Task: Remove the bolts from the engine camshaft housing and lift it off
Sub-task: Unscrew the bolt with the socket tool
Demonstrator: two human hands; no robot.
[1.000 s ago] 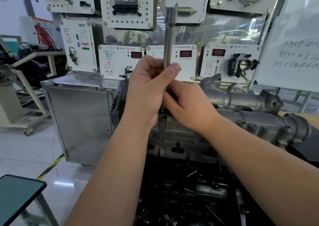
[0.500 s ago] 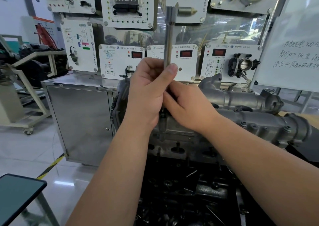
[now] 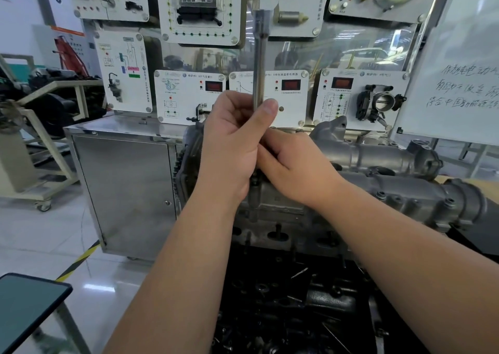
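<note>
Nearest, low left: corner of a dark tablet-like screen (image 3: 29,307), cut off by the frame edge. Below the forearms, a black tray or engine bay of loose parts (image 3: 291,307), too dark to sort out.

Left hand (image 3: 229,148) grips the long socket extension bar (image 3: 259,64), thumb pressed along the shaft, fingers curled round it. The bar stands upright, as it did a second ago; hand and bar have barely shifted. Right hand (image 3: 294,170) stays tucked against the left, fingers curled in at the bar's lower part; what exactly they pinch is hidden behind the left hand. The tool's lower end and any bolt under it are likewise covered.

Camshaft housing (image 3: 405,191) sits on the engine, running off to the right, unmoved.

Behind: steel cabinet (image 3: 124,191), then the sensor display panels (image 3: 189,94). Whiteboard (image 3: 459,83) right, handwriting partly cut off.
</note>
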